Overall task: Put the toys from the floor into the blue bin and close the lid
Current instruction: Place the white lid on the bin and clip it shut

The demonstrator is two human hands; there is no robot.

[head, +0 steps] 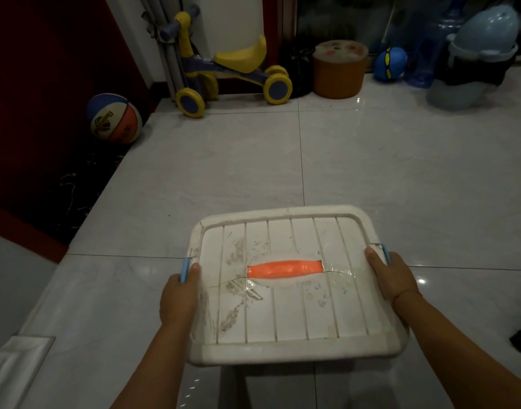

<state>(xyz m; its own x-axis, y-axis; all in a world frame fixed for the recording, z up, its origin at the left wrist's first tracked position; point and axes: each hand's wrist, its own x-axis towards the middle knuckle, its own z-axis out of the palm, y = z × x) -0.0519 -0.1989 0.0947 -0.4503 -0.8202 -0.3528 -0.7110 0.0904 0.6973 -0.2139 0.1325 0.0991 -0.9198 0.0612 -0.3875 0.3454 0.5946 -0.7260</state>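
Note:
A white ribbed lid with an orange handle in its middle covers the bin and fills the lower centre of the head view. The lid is scuffed and cracked across its middle. The bin's body is hidden under it; only two blue side latches show, one at the left and one at the right. My left hand grips the lid's left edge at the latch, thumb on top. My right hand grips the right edge the same way.
Along the far wall stand a yellow and blue ride-on trike, a basketball, an orange tub, a blue ball and a blue water bottle. Glossy white floor tiles lie between them and the bin.

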